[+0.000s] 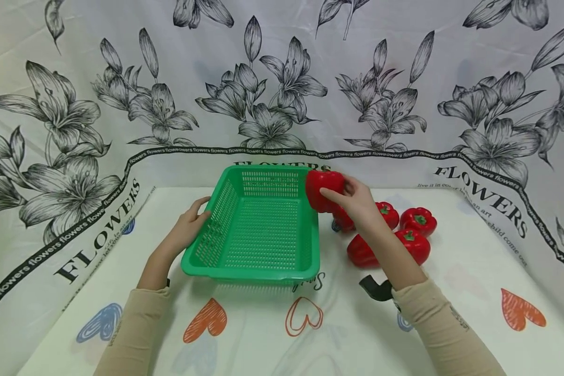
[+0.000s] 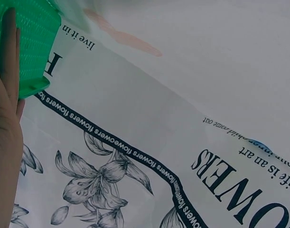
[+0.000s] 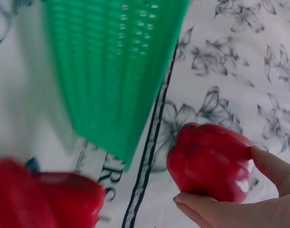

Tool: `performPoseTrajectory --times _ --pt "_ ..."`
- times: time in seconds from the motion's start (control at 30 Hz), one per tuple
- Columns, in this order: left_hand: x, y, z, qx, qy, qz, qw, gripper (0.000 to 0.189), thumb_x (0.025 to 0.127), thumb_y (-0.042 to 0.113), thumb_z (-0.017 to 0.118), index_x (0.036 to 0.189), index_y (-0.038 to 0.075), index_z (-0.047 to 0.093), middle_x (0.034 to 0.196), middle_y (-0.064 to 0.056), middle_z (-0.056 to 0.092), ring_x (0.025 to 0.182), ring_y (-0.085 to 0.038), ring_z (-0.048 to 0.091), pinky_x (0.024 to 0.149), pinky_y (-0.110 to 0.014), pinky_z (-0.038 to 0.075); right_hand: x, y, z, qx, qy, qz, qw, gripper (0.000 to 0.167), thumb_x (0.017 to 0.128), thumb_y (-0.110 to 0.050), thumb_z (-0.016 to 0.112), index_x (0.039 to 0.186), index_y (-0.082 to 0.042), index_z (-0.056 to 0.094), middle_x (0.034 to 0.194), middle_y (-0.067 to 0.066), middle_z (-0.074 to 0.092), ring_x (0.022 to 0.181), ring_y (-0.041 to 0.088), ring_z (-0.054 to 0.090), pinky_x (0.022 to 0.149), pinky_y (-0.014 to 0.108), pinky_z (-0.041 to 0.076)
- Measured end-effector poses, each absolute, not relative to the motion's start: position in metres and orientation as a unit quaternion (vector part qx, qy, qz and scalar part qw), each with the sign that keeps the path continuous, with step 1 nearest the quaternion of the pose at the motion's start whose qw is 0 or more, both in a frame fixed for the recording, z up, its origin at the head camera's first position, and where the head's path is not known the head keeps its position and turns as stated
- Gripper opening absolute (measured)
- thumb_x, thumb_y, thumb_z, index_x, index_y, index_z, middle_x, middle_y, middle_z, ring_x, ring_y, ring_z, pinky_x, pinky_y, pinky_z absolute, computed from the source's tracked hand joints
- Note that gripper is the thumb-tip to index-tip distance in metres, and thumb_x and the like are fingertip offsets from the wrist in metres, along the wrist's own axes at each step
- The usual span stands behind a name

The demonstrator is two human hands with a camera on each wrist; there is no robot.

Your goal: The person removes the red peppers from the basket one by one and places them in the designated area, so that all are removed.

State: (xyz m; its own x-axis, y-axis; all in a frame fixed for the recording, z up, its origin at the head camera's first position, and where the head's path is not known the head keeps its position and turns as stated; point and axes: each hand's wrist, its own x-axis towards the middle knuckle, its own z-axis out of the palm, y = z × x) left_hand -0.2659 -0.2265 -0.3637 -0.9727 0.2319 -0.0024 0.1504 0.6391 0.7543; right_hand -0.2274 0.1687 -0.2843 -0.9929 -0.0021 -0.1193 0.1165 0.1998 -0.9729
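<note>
A rectangular green plastic basket [image 1: 263, 272] with perforated walls stands on the table, and its inside shows nothing in it. My left hand [image 1: 190, 222] holds its left rim, with the thumb at the rim and the fingers along the outer wall in the left wrist view. My right hand [image 1: 357, 201] grips a red bell pepper [image 1: 320, 192] between thumb and fingers, raised by the basket's far right corner. In the right wrist view this pepper [image 3: 209, 159] hangs beside the basket's outer wall [image 3: 104, 76]. Several more red bell peppers [image 1: 418, 222] lie under and beyond the right forearm.
A patterned white cloth [image 1: 258, 334] with hearts covers the table and rises as a flowered backdrop [image 1: 272, 83] behind it. A dark strap [image 1: 376, 288] sticks out by the right wrist. The loose peppers [image 1: 363, 251] sit right of the basket, partly hidden by the forearm.
</note>
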Motion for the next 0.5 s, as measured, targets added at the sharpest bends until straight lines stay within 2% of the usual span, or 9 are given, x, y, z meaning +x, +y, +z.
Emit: performPoseTrajectory --times 0.13,0.27,0.37,0.5 --pt "-0.265 -0.228 -0.364 0.107 0.91 0.398 0.045 0.059 0.107 0.039 0.029 0.158 0.015 0.011 0.129 -0.033 0.056 0.084 -0.024 0.067 0.073 -0.036 0.051 -0.213 0.194 -0.294 0.056 0.778 -0.624 0.036 0.087 0.09 -0.039 0.069 0.158 -0.02 0.018 0.159 0.005 0.033 0.145 0.027 0.034 0.113 0.049 0.037" --pt "-0.266 -0.229 -0.363 0.11 0.911 0.396 0.039 0.059 0.107 0.039 0.029 0.158 0.014 0.012 0.129 -0.034 0.055 0.079 -0.023 0.065 0.071 -0.035 0.05 -0.195 0.219 -0.3 0.074 0.775 -0.627 0.013 0.093 0.088 -0.044 0.07 0.158 -0.023 0.013 0.162 0.003 0.027 0.148 0.026 0.029 0.114 0.048 0.036" --pt "-0.267 -0.229 -0.362 0.113 0.909 0.4 0.04 0.059 0.107 0.039 0.029 0.158 0.014 0.011 0.125 -0.034 0.057 0.075 -0.023 0.065 0.068 -0.035 0.05 -0.185 0.237 -0.304 0.092 0.757 -0.647 -0.013 0.096 0.086 -0.046 0.072 0.158 -0.025 0.013 0.163 0.001 0.023 0.15 0.024 0.025 0.116 0.043 0.032" --pt "-0.267 -0.228 -0.365 0.114 0.909 0.398 0.041 0.059 0.107 0.039 0.029 0.158 0.014 0.011 0.132 -0.034 0.053 0.091 -0.03 0.066 0.075 -0.038 0.051 -0.172 0.26 -0.312 0.103 0.719 -0.685 -0.051 0.095 0.085 -0.038 0.074 0.158 -0.024 0.014 0.164 0.0 0.02 0.152 0.022 0.019 0.112 0.03 0.031"
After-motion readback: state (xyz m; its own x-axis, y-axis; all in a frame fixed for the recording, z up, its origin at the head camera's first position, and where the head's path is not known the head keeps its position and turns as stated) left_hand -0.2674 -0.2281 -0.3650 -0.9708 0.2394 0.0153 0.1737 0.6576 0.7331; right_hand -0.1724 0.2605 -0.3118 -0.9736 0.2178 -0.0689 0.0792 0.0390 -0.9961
